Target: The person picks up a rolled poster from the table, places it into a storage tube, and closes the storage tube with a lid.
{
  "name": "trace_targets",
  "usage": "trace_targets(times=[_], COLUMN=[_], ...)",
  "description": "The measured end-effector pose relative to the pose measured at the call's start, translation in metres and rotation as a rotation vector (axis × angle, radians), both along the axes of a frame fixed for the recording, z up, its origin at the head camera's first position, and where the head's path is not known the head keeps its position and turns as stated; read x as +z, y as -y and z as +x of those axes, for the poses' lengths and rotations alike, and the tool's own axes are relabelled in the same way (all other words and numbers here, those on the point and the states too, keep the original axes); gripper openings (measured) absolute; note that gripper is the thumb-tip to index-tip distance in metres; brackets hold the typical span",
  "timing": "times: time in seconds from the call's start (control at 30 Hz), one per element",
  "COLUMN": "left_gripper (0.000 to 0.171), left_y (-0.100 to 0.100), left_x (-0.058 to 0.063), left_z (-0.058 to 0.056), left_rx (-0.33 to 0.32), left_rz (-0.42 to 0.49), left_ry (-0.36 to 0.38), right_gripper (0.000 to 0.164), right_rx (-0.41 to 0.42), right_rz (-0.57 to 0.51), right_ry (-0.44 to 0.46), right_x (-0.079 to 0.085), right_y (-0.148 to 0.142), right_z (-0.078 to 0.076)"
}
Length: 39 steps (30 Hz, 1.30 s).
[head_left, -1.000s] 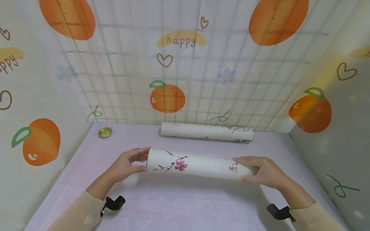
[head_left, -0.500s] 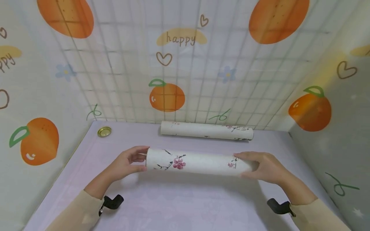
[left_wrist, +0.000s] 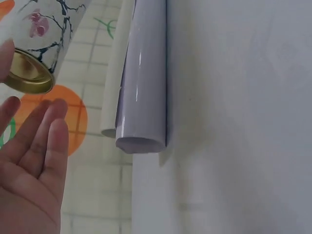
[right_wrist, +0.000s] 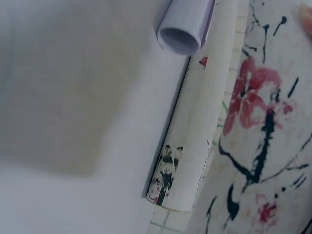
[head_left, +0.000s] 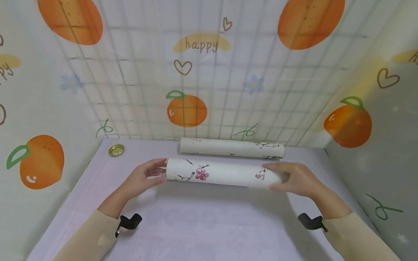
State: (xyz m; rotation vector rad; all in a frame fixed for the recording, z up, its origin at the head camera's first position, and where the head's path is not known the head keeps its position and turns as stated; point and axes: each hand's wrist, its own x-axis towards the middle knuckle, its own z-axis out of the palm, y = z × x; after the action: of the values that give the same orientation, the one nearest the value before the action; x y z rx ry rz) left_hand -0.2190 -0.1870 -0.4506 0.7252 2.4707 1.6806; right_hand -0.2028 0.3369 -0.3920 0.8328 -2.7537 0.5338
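Note:
Both hands hold a white tube point(head_left: 232, 174) with printed pink blossoms and dark twigs, level over the table. At its left end, my left hand point(head_left: 142, 179) pinches the rim with fingers and thumb. The left wrist view shows a gold metal end point(left_wrist: 29, 73) there, beside the fingers. My right hand point(head_left: 295, 177) grips the other end, thumb below and fingers above. In the wrist views a glossy lilac rolled sheet point(left_wrist: 144, 78) lies on the table beyond the held tube; the head view mostly hides it. A second blossom-printed tube point(head_left: 232, 148) lies behind that.
A round gold lid point(head_left: 116, 150) lies at the table's far left corner. The lilac table point(head_left: 209, 224) meets printed cloth walls point(head_left: 228, 108) at the back and both sides. Each wrist wears a black camera mount point(head_left: 131, 221).
The held tube and both hands have moved away from me, closer to the second tube at the back. Both hands keep their hold. The lid and back tube stay put.

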Motion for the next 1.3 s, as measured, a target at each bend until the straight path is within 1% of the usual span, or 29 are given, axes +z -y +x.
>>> trace_targets(times=[0.13, 0.2, 0.33, 0.37, 0.43, 0.57, 0.6, 0.67, 0.77, 0.9, 1.07, 1.17, 1.3], left_gripper=[0.063, 0.060, 0.058, 0.057, 0.055, 0.053, 0.053, 0.053, 0.052, 0.049, 0.047, 0.049, 0.051], left_y=[0.007, 0.011, 0.016, 0.015, 0.017, 0.021, 0.023, 0.023, 0.023, 0.021, 0.017, 0.013, 0.008], left_x=[-0.003, -0.004, -0.008, -0.005, -0.008, -0.008, -0.012, -0.011, -0.010, -0.014, -0.024, -0.029, -0.033], left_z=[-0.001, 0.001, 0.004, 0.006, 0.007, 0.010, 0.008, 0.010, 0.011, 0.008, 0.000, -0.006, -0.012], left_rx=[0.070, 0.085, 0.092, 0.096, 0.097, 0.104, 0.104, 0.112, 0.121, 0.130, 0.164, 0.200, 0.249], left_rz=[-0.020, -0.013, -0.005, -0.006, 0.008, 0.021, 0.027, 0.021, 0.017, 0.007, -0.039, -0.082, -0.132], left_ry=[-0.006, -0.004, -0.006, -0.004, -0.008, -0.006, -0.007, -0.006, -0.010, -0.033, -0.055, -0.044, -0.010], right_gripper=[0.066, 0.066, 0.066, 0.066, 0.066, 0.066, 0.067, 0.067, 0.067, 0.069, 0.070, 0.070, 0.071], right_rx=[-0.046, -0.072, -0.113, -0.120, -0.131, -0.136, -0.134, -0.129, -0.122, -0.121, -0.142, -0.145, -0.148], right_rz=[0.002, 0.002, -0.001, 0.001, 0.008, 0.039, 0.053, 0.076, 0.090, 0.091, 0.092, 0.093, 0.093], right_ry=[0.010, 0.027, 0.073, 0.083, 0.101, 0.103, 0.099, 0.087, 0.097, 0.148, 0.193, 0.201, 0.220], right_x=[0.001, 0.000, -0.002, -0.002, -0.002, -0.003, -0.004, -0.007, -0.012, -0.022, -0.035, -0.040, -0.044], right_y=[-0.004, -0.006, -0.010, -0.011, -0.011, -0.008, -0.008, -0.007, -0.007, -0.007, -0.008, -0.008, -0.005], right_z=[-0.010, -0.015, -0.024, -0.026, -0.033, -0.047, -0.051, -0.058, -0.066, -0.075, -0.084, -0.088, -0.091])
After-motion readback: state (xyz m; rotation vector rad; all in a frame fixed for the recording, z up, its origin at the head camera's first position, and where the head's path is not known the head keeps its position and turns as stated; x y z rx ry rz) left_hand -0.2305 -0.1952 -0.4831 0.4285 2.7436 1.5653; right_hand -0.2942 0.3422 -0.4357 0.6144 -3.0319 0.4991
